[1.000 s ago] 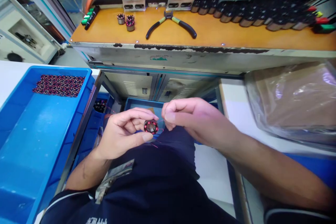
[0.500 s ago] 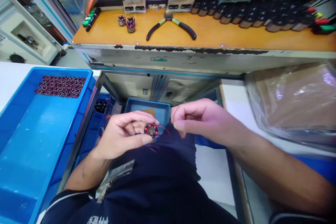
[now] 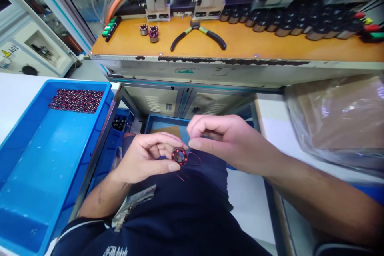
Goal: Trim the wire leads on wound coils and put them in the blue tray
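Note:
My left hand is closed, pinching a small motor stator between thumb and fingers. The stator is a dark ring with red windings, its open end turned up towards me. Thin red wires stick out from its right side and from below. Just to the upper right, my right hand has its thumb and curled fingers pressed together close to the stator. Whatever may be between those fingertips is hidden or too fine to see.
On the left, a blue tray holds many stators in one corner. Pliers, two more stators and rows of black-topped cylinders are on the orange bench. A plastic-wrapped stack lies on the right.
My right hand has moved left, closer to the stator. The left hand and its stator sit slightly lower and further right in view, while the whole scene has shifted a little too.

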